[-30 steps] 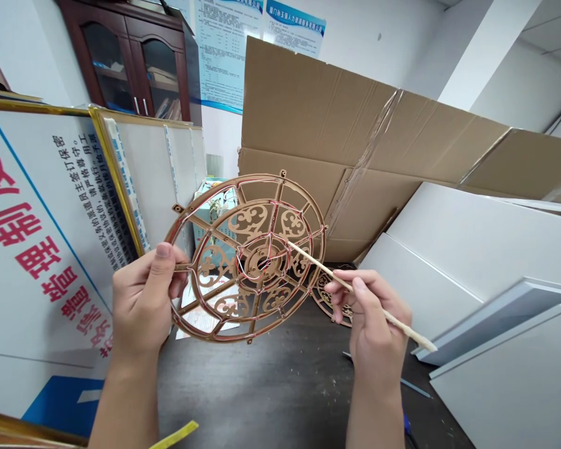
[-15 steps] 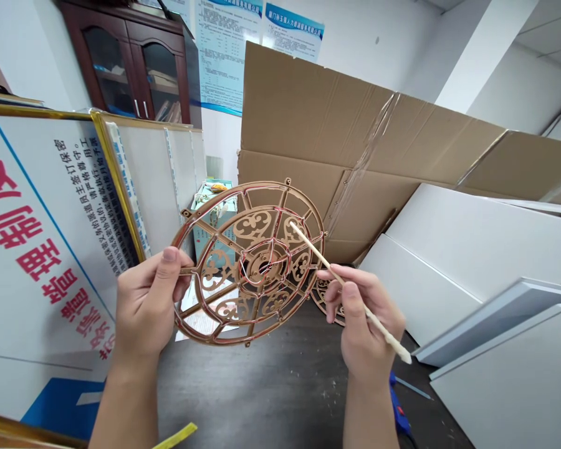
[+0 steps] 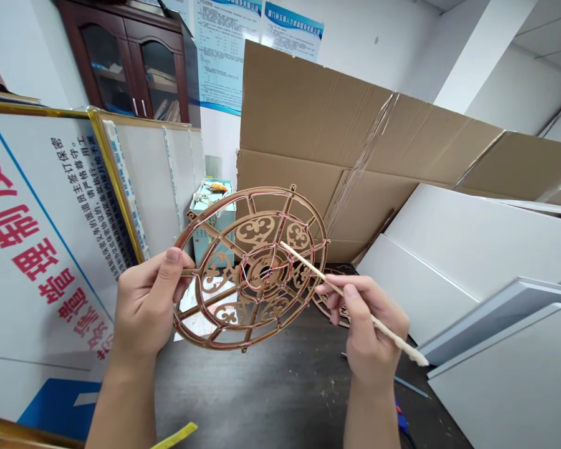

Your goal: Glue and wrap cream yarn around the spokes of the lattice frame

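Note:
My left hand (image 3: 152,299) pinches the left rim of a round, bronze-coloured openwork frame (image 3: 257,215) with scroll ornaments and a ring at its centre. Thin red and white wires (image 3: 280,226) run along its channels. The frame is held tilted above the dark table. Between the thumb and fingers of my right hand (image 3: 371,318) is a thin pale wooden stick (image 3: 308,265), its near end rough and whitish. The stick's far tip lies over the frame just above the central ring, by the wires; whether it touches them I cannot tell.
A second openwork frame (image 3: 331,299) lies on the dark table (image 3: 243,399) behind my right hand. Paper (image 3: 206,318) and a light-blue box (image 3: 210,240) are beyond the first frame. Cardboard (image 3: 308,112) stands at the back, white panels (image 3: 505,399) at right, a framed sign (image 3: 42,249) at left.
The stick's tip has moved left and down, from an upper-right ornament toward the central ring. My right hand has shifted slightly right and down. The frame has tilted slightly.

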The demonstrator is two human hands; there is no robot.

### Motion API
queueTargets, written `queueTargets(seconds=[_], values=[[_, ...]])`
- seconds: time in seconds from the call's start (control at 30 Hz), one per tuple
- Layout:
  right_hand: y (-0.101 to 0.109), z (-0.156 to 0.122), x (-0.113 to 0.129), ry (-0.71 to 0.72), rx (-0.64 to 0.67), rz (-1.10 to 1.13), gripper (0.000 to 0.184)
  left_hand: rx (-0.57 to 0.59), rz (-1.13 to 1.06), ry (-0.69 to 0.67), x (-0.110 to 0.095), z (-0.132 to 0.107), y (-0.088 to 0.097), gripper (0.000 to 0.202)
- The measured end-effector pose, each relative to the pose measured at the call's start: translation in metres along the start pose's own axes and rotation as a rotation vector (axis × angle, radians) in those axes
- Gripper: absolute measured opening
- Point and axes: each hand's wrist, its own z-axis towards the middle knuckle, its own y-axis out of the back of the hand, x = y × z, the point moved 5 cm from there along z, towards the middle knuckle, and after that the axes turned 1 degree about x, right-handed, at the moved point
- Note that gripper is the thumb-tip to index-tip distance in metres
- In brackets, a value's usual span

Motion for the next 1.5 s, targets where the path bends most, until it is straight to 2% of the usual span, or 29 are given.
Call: queueTargets(seconds=[0.2,0.37,0.53,0.7,0.9,1.03,1.23,1.5], values=[[0.007,0.001,-0.001,0.003,-0.102,-0.011,0.021,-0.008,0.015,0.011,0.000,-0.001,-0.001,0.049],[0.003,0.003,-0.007,-0.035,-0.077,-0.053,0.021,0.005,-0.010,0.015,0.004,-0.002,0.000,0.045],[-0.003,0.002,-0.005,-0.010,-0.060,-0.089,0.020,0.001,-0.010,0.015,0.007,-0.002,0.000,0.043],[0.006,0.001,-0.003,-0.032,-0.089,-0.050,0.022,0.020,0.014,0.042,0.008,-0.002,0.000,0.044],[0.017,0.001,0.002,-0.042,-0.212,0.024,0.021,0.099,0.026,0.074,0.007,-0.002,-0.005,0.047],[0.015,-0.002,0.007,0.037,-0.285,0.066,0.020,0.099,0.025,0.082,0.007,-0.003,-0.006,0.047],[-0.001,-0.002,0.002,0.041,-0.112,0.031,0.020,0.107,0.035,0.092,0.008,-0.004,-0.005,0.046],[-0.006,-0.003,0.004,0.044,-0.035,-0.063,0.021,0.144,0.036,0.042,0.003,-0.004,-0.008,0.047]])
